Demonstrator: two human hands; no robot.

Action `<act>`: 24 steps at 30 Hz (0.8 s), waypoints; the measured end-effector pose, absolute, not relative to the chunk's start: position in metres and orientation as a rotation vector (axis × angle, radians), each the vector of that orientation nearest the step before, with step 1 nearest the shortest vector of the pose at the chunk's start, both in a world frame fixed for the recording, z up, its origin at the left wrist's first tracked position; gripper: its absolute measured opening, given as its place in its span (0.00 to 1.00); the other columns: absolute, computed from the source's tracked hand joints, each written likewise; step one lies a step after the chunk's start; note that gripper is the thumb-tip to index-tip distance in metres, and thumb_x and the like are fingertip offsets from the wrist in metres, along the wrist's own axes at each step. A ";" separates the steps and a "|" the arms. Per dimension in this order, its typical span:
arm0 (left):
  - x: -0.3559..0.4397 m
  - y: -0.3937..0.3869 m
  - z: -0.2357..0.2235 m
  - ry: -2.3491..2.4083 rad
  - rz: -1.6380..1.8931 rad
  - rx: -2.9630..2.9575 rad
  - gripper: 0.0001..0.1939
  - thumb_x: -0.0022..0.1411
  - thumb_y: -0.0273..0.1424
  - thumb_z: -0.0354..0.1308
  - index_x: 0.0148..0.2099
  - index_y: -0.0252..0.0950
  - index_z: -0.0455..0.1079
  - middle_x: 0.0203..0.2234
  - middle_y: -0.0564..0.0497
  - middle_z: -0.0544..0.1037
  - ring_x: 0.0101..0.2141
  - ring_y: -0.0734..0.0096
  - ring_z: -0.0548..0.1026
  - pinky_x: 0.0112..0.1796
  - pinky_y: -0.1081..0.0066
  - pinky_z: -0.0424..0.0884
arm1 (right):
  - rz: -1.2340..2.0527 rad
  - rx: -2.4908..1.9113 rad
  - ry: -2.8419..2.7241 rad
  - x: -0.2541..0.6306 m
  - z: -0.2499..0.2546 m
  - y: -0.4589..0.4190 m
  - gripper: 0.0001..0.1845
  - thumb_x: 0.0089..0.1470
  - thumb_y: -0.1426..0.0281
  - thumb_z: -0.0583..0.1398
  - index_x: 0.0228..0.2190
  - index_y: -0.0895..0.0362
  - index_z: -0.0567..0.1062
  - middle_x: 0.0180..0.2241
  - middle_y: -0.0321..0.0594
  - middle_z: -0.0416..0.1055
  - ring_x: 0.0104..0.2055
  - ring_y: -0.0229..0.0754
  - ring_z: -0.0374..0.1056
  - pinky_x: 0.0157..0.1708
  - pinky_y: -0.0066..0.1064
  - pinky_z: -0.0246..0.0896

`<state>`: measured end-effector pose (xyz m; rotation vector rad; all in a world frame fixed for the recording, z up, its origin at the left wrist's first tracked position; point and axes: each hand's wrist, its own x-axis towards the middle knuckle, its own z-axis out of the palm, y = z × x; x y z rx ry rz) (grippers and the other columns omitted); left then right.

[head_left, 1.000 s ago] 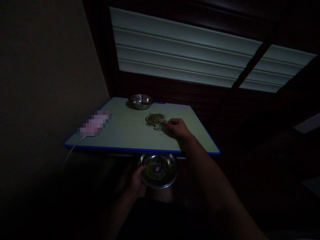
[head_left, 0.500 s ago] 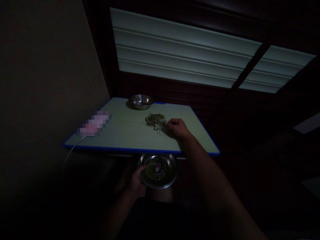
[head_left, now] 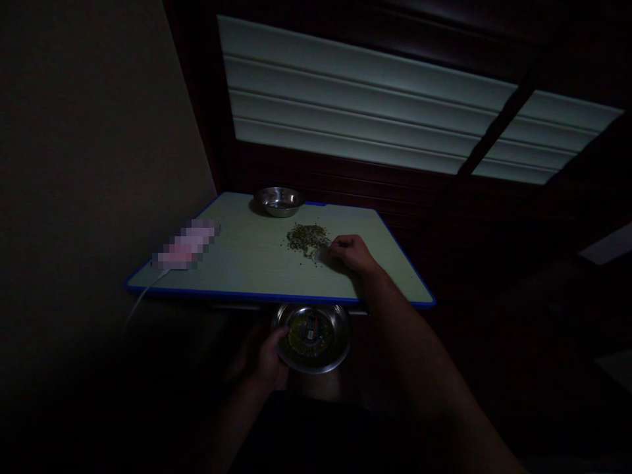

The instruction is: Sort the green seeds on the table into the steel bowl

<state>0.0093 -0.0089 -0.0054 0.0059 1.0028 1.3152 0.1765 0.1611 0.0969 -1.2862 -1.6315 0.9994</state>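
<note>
My left hand (head_left: pixel 272 355) grips the rim of a shiny metal bowl (head_left: pixel 340 345) just below the table's near edge, thumb over the lip. Inside that bowl show greenish grains (head_left: pixel 299 339) and a dark printed label (head_left: pixel 312 328). Over the table, my right hand (head_left: pixel 349 250) is closed in a pinch at the right side of a loose pile of small green-brown grains (head_left: pixel 306 237). From its fingertips a small see-through piece (head_left: pixel 322 253) reaches to the pile's edge; its kind is too dim to make out.
The pale table (head_left: pixel 247 263) has a blue edge. A second metal bowl (head_left: pixel 280 203) stands at its back. On the left lies a blurred pinkish object (head_left: pixel 185 247) with a white cable (head_left: pixel 143 293) hanging over the edge. Dark wooden panelling (head_left: pixel 345 171) rises behind the table; the room is dim.
The see-through piece at my right fingertips has shifted slightly down and left along the pile's edge. My left hand and its bowl stay almost still.
</note>
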 end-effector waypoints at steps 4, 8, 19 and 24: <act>0.009 -0.009 -0.002 1.020 1.316 0.009 0.07 0.52 0.26 0.57 0.27 0.34 0.76 0.20 0.45 0.81 0.35 0.52 0.82 0.41 0.60 0.78 | 1.012 -1.299 -1.636 0.176 0.096 0.160 0.09 0.32 0.64 0.60 0.16 0.58 0.70 0.14 0.31 0.61 0.19 0.32 0.54 0.20 0.27 0.48; 0.010 -0.009 -0.002 1.008 1.337 0.004 0.05 0.50 0.25 0.58 0.29 0.34 0.76 0.23 0.45 0.82 0.38 0.51 0.82 0.43 0.59 0.77 | 1.002 -1.300 -1.650 0.176 0.094 0.162 0.09 0.33 0.64 0.60 0.16 0.57 0.70 0.15 0.32 0.62 0.19 0.33 0.54 0.21 0.27 0.49; 0.008 -0.009 -0.005 1.009 1.341 0.027 0.05 0.51 0.25 0.58 0.27 0.34 0.76 0.23 0.45 0.82 0.34 0.54 0.82 0.41 0.61 0.78 | 0.925 -1.277 -1.724 0.176 0.090 0.163 0.11 0.36 0.63 0.62 0.18 0.59 0.74 0.16 0.34 0.64 0.22 0.34 0.56 0.22 0.27 0.50; 0.009 -0.009 -0.005 1.004 1.318 0.024 0.06 0.51 0.25 0.58 0.27 0.34 0.76 0.24 0.44 0.83 0.37 0.52 0.82 0.43 0.59 0.77 | 0.938 -1.259 -1.794 0.173 0.089 0.163 0.13 0.37 0.62 0.64 0.20 0.60 0.76 0.17 0.34 0.66 0.22 0.34 0.58 0.24 0.28 0.53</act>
